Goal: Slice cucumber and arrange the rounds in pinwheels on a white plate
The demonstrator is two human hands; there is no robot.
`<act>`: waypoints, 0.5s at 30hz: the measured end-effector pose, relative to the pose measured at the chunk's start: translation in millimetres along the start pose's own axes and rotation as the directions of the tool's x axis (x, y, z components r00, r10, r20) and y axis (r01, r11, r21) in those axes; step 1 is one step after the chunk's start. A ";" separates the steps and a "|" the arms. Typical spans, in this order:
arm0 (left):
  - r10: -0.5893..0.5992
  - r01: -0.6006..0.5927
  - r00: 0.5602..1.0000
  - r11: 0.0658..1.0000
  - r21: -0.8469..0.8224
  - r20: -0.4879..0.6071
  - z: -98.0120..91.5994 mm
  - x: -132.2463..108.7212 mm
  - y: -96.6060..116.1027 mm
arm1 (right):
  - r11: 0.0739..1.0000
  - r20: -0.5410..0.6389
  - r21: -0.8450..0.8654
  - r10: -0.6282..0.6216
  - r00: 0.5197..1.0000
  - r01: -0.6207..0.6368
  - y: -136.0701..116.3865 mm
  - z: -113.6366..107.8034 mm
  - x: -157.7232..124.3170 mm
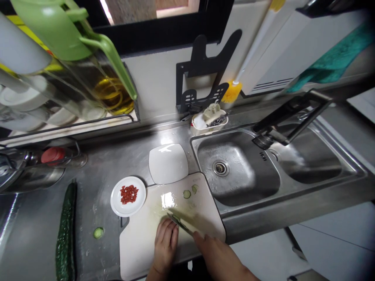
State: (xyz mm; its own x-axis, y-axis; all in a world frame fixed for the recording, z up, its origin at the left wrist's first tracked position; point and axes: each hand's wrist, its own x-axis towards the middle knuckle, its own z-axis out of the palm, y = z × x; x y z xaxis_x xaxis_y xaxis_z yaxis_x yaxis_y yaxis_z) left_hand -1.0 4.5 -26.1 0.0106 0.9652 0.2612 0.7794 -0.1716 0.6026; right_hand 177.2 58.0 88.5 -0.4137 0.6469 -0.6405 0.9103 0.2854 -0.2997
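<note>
My right hand is closed around a knife, whose blade points up and left across the white cutting board. Beside the blade, my left hand rests on the board with its fingers curled and pressed together. Some green cucumber shows at the blade by these fingertips; the rest of that piece is hidden by the hand. Toward the board's far right lie two thin cucumber slices, one flat and another near it. A whole dark green cucumber and a cut cucumber end lie on the counter to the left.
A round white plate with small red pieces overlaps the board's far left corner. Behind the board sits a square white plate. On the right is a double steel sink with a faucet. An oil jug stands on the upper-left shelf.
</note>
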 end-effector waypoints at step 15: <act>0.026 -0.026 1.000 1.000 0.009 0.003 -0.6 2.2 1.5 | 0.999 0.081 -0.029 0.017 0.997 -0.015 -6.7 0.5 14.7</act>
State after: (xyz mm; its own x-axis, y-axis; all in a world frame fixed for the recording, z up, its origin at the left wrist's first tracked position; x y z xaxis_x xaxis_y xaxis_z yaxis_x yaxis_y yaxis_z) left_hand -0.2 6.2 -24.1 0.0332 0.9611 0.2743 0.7845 -0.1951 0.5886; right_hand 165.1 65.2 80.8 -0.3978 0.5926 -0.7004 0.9162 0.2963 -0.2697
